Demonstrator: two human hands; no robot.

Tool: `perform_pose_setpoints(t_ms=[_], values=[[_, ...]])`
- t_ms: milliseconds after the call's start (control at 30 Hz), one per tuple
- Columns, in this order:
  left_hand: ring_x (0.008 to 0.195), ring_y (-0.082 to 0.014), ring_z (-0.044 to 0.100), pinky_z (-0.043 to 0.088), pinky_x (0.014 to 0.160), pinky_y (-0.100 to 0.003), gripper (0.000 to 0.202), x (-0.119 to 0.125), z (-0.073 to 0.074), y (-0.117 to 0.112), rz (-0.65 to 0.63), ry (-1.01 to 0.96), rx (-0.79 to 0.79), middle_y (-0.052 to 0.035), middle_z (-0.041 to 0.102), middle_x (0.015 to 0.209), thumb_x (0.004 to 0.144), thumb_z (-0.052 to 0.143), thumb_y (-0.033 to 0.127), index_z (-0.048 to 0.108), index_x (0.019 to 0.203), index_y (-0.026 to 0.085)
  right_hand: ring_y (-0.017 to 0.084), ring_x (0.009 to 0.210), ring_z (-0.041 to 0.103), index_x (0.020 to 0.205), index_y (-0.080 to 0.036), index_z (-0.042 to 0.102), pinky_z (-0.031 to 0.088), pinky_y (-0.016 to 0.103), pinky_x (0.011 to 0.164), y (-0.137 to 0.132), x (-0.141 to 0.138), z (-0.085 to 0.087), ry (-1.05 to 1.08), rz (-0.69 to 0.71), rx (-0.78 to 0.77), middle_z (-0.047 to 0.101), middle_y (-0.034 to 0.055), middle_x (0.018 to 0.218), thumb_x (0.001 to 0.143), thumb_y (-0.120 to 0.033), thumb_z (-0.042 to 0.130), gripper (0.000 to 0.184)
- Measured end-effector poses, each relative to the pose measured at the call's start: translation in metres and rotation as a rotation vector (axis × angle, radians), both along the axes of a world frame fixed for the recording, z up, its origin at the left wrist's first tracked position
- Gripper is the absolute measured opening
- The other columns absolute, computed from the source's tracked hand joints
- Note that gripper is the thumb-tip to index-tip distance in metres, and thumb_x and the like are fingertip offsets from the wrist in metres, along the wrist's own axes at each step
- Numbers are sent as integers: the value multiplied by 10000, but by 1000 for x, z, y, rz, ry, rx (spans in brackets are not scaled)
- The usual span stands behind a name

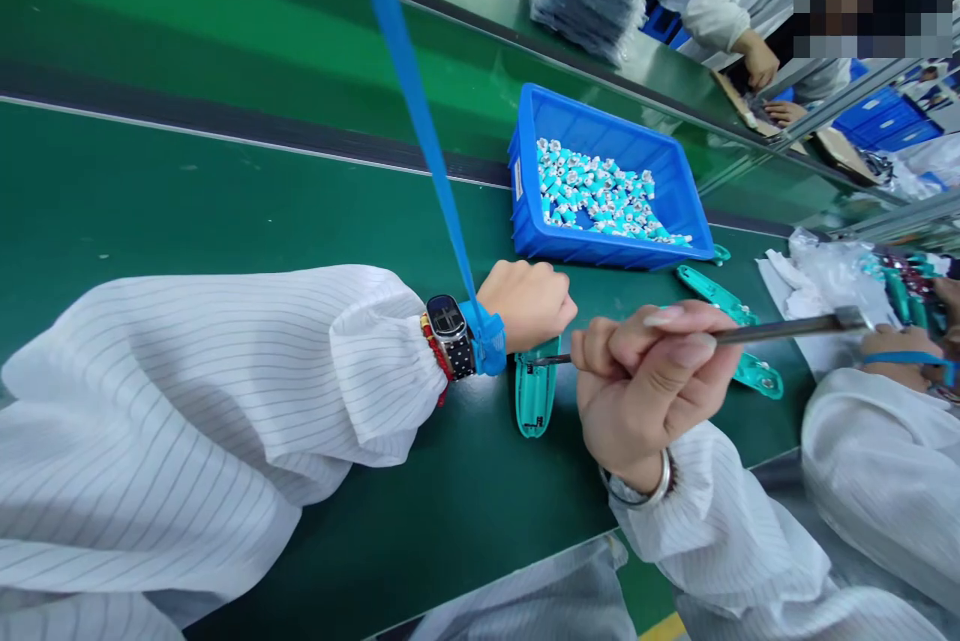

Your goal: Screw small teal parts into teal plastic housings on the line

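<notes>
Pinning the teal housing [535, 396] flat on the green belt [225, 221] under the curled left hand [529, 303] — pinching the tweezers [780, 328] in the right hand [645, 386], steadying their tip at its top end.

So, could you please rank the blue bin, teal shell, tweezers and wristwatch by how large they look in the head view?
1. blue bin
2. tweezers in the right hand: long but thin, so unsure against the shell
3. teal shell, partly covered by the left hand
4. wristwatch
</notes>
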State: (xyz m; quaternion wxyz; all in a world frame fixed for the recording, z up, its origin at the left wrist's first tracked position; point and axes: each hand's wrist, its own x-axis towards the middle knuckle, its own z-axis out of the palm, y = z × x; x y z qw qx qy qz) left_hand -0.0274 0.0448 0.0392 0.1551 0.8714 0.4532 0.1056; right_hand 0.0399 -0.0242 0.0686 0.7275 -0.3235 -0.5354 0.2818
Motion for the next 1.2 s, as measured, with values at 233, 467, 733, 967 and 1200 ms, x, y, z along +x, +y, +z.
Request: perform_pose_setpoints(t_ms=[233, 467, 733, 967, 1200], values=[[716, -241, 628, 309, 538, -308, 336, -2, -1, 1, -6, 14, 12, -79, 665, 863, 827, 315, 276, 625, 748, 175, 39, 376, 225, 901, -191, 551, 266, 171, 355, -4, -3, -11, -51, 94, 116, 270, -76, 547, 921, -205, 402, 151], [693, -233, 619, 251, 498, -309, 332, -3, -1, 2, -2, 6, 47, -52, 659, 824, 812, 311, 289, 615, 734, 181, 35, 374, 186, 876, -190, 562, 234, 151, 348, -4, 15, 4, 69, -24, 90, 239, -81, 544, 931, -245, 400, 179], [674, -217, 612, 230, 490, -303, 332, -2, -1, 1, 11, 16, 58, -43, 655, 805, 809, 308, 286, 612, 733, 178, 37, 351, 215, 836, -209, 488, 258, 145, 345, 2, 18, -1, 87, -40, -76, 237, -88, 538, 936, -262, 376, 160], [719, -235, 618, 290, 524, -315, 340, -2, 0, 1, 8, 23, 40, -63, 656, 841, 816, 311, 289, 628, 772, 173, 37, 342, 196, 818, -226, 437, 236, 148, 339, 4, 15, -1, 12, -114, -118, 204, -90, 539, 936, -294, 361, 156], [741, -244, 624, 296, 539, -310, 342, -4, 1, 1, 19, 16, 12, -73, 659, 888, 826, 307, 286, 619, 774, 156, 34, 343, 180, 806, -215, 474, 221, 157, 327, 3, 8, -6, 10, -18, -8, 219, -90, 530, 924, -267, 395, 151]])
